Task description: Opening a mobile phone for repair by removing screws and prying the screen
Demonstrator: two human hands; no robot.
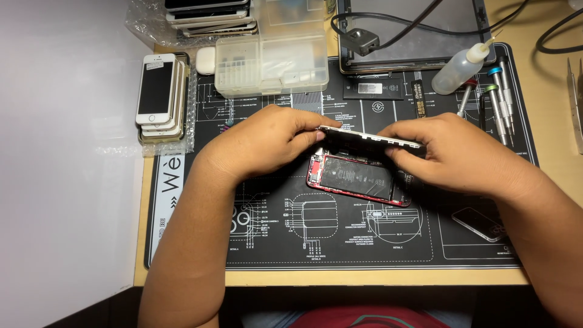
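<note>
A thin white-backed phone screen panel (370, 138) is held tilted just above an opened red phone body (357, 180) lying on a black printed work mat (340, 243). The left hand (267, 136) and right hand (452, 152) pinch its opposite ends, fingers clamped. Screwdrivers (501, 100) lie near, beside a clear squeeze bottle (458, 70).

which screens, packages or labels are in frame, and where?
Screen panel: held edge-on by left hand and right hand, above open red phone.
Phone stack: mat's left edge, dark screens, pale bezels.
Plastic box: top centre, clear.
Dropper bottle: upper right, translucent.
</note>
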